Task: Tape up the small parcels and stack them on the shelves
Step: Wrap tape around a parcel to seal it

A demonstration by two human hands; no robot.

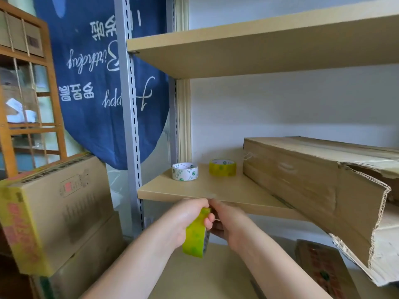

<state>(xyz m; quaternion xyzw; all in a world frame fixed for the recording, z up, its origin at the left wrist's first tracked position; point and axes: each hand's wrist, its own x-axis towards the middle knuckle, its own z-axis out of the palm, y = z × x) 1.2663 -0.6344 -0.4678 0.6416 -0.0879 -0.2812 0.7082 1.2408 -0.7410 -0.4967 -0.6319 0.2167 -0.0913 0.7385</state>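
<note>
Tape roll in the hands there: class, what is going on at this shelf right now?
A person holds a yellow-green tape roll in the left hand, just in front of the middle shelf. The right hand is at the roll's edge, apparently picking at the tape end, though blur hides the fingers. Two more rolls sit on the shelf, a white tape roll and a yellow tape roll, beside a long torn cardboard box. No taping is under way yet.

To my left hangs a blue cloth [101, 87] with white writing turned upside down, behind the grey slotted upright [130, 117]. Further left stands a wooden rack [30, 100] holding small brown boxes. A pale wall [280, 104] closes the far side.
</note>
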